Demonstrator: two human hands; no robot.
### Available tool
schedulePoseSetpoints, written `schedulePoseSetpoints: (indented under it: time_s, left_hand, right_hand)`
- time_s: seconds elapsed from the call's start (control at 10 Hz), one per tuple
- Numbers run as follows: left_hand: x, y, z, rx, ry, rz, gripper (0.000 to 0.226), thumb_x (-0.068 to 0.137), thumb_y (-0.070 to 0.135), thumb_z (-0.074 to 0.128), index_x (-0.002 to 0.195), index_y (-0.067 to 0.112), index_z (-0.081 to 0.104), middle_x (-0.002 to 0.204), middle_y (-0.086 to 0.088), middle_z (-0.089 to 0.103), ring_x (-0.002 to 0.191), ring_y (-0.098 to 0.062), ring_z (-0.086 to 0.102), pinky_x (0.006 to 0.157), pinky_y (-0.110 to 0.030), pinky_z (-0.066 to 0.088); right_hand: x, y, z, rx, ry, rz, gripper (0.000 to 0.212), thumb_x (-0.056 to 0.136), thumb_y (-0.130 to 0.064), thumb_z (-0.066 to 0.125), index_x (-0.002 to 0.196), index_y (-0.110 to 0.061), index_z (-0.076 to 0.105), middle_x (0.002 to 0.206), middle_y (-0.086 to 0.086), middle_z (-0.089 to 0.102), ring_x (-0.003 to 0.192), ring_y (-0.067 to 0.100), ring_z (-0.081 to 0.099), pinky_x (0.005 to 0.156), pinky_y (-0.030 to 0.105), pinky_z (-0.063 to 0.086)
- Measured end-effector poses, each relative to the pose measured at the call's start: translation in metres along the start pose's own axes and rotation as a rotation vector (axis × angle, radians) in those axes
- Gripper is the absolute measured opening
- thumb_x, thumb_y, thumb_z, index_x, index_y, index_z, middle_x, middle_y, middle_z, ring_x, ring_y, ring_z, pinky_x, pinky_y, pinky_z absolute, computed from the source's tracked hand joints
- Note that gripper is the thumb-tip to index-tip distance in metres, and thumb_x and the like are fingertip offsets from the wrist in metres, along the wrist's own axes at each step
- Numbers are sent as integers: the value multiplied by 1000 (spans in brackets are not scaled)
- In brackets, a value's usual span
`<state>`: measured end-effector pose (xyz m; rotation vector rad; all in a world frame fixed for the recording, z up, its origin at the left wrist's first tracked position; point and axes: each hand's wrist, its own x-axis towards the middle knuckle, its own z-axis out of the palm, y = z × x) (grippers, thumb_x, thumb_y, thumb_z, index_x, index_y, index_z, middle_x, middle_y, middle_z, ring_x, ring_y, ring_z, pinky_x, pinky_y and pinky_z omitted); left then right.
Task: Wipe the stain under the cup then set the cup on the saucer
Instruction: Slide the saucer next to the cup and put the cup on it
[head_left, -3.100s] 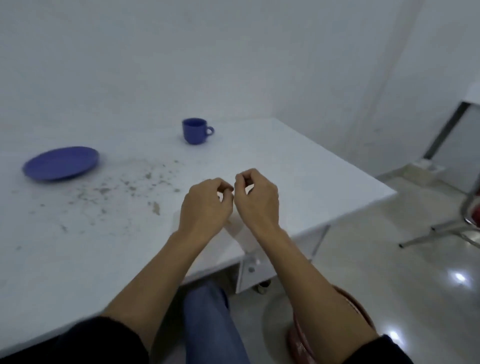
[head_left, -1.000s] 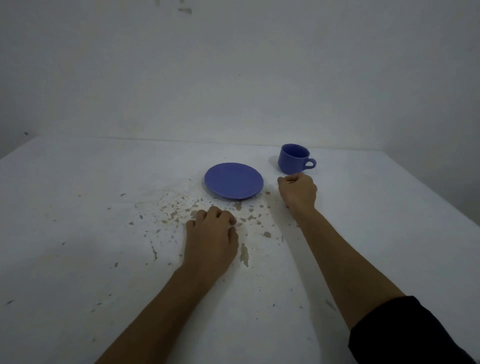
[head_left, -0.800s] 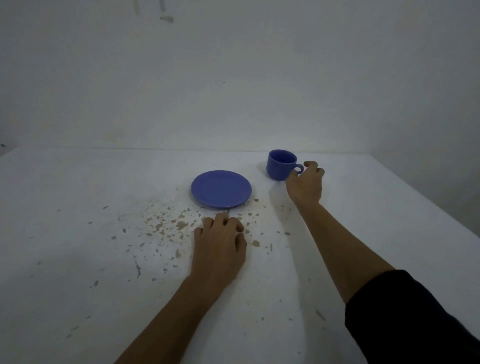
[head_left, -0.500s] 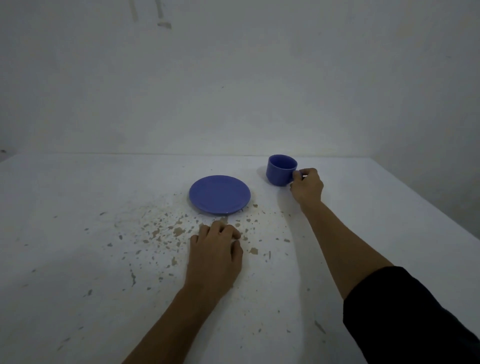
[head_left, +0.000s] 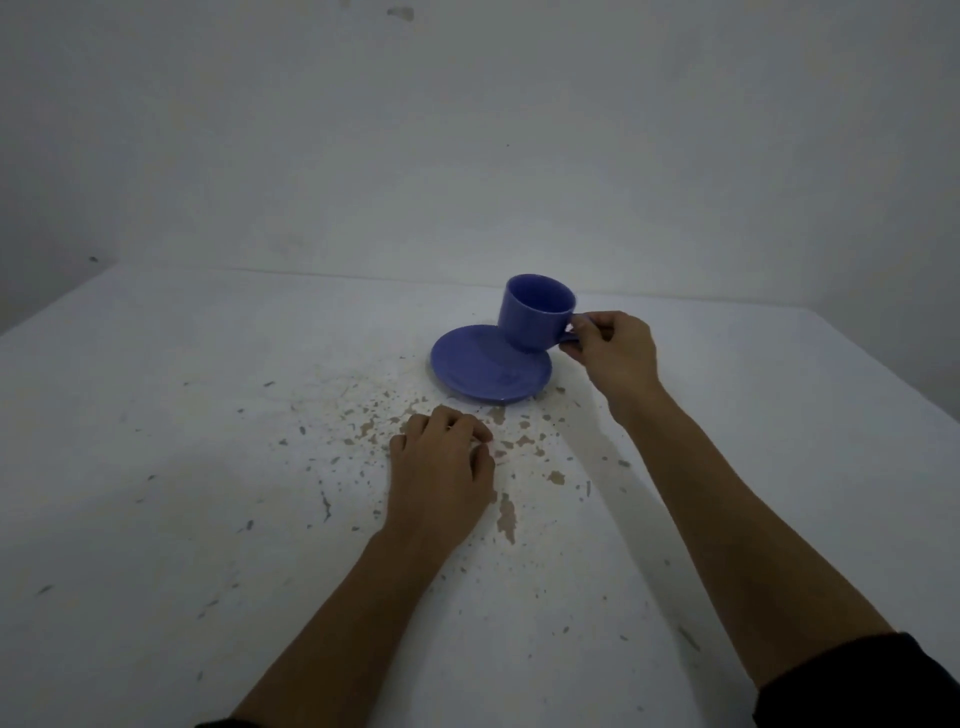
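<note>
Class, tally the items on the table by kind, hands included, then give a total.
Cups: 1
Saucers: 1
Hands: 2, left hand and right hand
Total: 4

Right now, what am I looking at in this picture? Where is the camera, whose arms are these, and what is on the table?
No machine here: a person wears a camera on the head, looking forward and down, so the two bare arms are their own. The right hand pinches the handle of a blue cup, tilted over the far right part of a blue saucer; whether it touches the saucer is unclear. The left hand rests curled on the white table, among brownish specks. I cannot tell whether it holds anything.
</note>
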<state>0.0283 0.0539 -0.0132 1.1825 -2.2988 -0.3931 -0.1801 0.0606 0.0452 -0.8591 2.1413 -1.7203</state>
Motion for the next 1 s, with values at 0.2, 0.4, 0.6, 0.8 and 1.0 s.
schedulePoseSetpoints:
  time_s: [0.2,0.4,0.6,0.8,1.0]
  left_hand:
    - [-1,-1,0,-10,-11,-9,23,92,34,47,109,31,63,118,8,59,110,-13,48,98,-32,40]
    - [0,-1,0,-22,1,-11,23,92,33,47,108,30,63,117,8,59,109,-13,48,97,-33,40]
    - [2,-2,2,-29,-14,-20,23,92,35,48,108,30,63,118,8,59,111,-13,48,101,-35,40]
    - [1,-2,0,-29,-8,-14,23,92,34,48,108,30,64,118,8,60,110,-12,48,100,-33,40]
    - [0,-2,-2,-59,19,-6,21,91,33,51,106,29,65,114,8,62,107,-12,51,98,-33,42]
  right_hand:
    - [-17,4,33,-21,-67,-3,10,95,-16,57,103,-13,64,88,-5,68,85,12,68,80,25,57]
    - [-20,10,40,-55,-71,1,16,97,-19,56,109,-12,62,93,-4,66,79,9,65,76,23,57]
    - [-21,11,38,-78,-57,-36,13,97,-19,54,108,-14,60,89,-7,64,75,8,65,81,27,58]
    - [-27,9,37,-53,-26,-41,19,97,-19,56,113,-12,62,103,4,70,87,18,70,85,37,59]
    - [-34,8,34,-62,14,-8,34,94,-26,60,127,-16,56,115,-3,62,97,12,62,86,24,53]
